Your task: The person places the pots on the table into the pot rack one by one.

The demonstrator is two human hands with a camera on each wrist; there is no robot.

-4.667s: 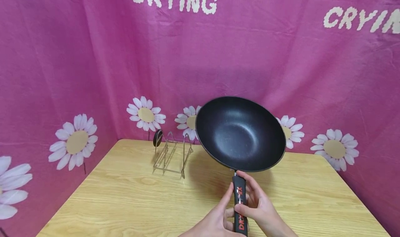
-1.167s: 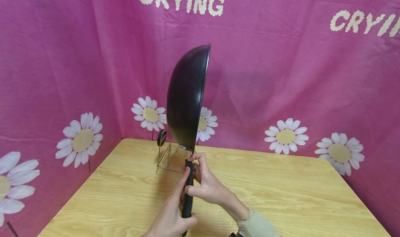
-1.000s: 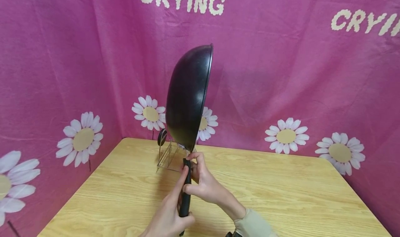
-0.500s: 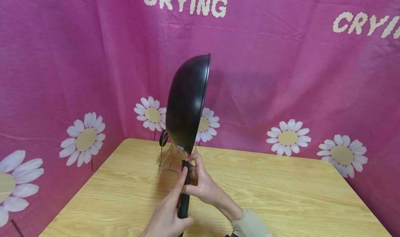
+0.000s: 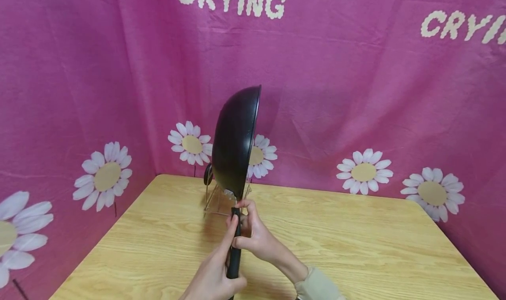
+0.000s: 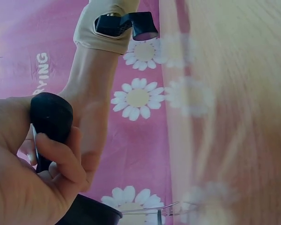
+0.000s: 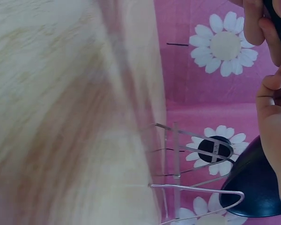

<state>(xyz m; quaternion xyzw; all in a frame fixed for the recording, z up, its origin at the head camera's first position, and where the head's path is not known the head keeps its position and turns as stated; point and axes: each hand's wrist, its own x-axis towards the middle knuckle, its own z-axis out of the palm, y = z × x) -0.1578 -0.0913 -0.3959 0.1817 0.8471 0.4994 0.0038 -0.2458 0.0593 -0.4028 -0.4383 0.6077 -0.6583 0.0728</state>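
A black wok point(image 5: 234, 142) is held on edge, its handle toward me and its hollow side facing right. My left hand point(image 5: 215, 269) grips the lower part of the black handle point(image 5: 234, 265), thumb and fingers around it. Close to the bowl, my right hand point(image 5: 257, 236) holds the upper end of the same handle. Behind the wok stands a wire rack point(image 5: 215, 211), partly hidden by it. In the right wrist view the bowl point(image 7: 253, 187) overlaps the ends of the rack's wire loops point(image 7: 215, 191); whether they touch, I cannot tell.
A black disc point(image 5: 207, 175) sits at the rack's left side. The wooden table point(image 5: 356, 247) ends at a pink cloth backdrop point(image 5: 336, 93) with printed daisies, behind and at both sides. A wrist device point(image 6: 131, 24) is strapped over the right sleeve.
Earlier the wok's inside faced me, right of the rack. It has since turned on edge and shifted left to the rack. Over the last second the bowl has come down; both hands keep their hold.
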